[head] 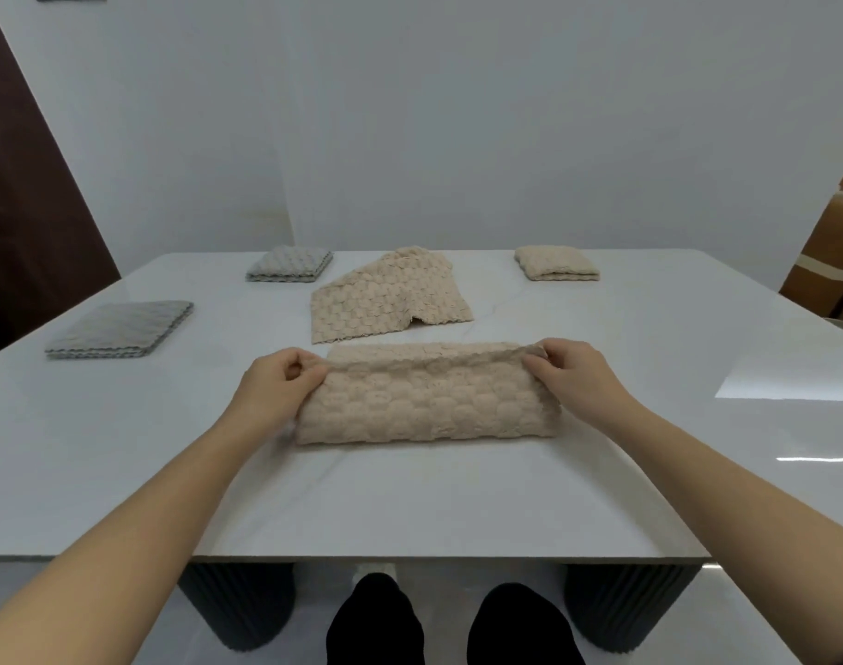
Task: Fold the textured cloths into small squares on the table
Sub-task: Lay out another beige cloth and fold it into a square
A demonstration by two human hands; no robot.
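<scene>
A beige textured cloth (429,400) lies on the white table (122,472) in front of me, folded into a long strip. My left hand (278,383) pinches its upper left corner. My right hand (575,371) pinches its upper right corner. The top layer's far edge is lifted slightly between the two hands. Behind it lies another beige cloth (391,295), spread loosely with one corner turned.
A folded beige square (556,264) sits at the back right. Two folded grey squares rest on the left, one at the back (290,264) and one nearer (122,328). A brown box (827,261) stands off the table's right edge. My feet show below the front edge.
</scene>
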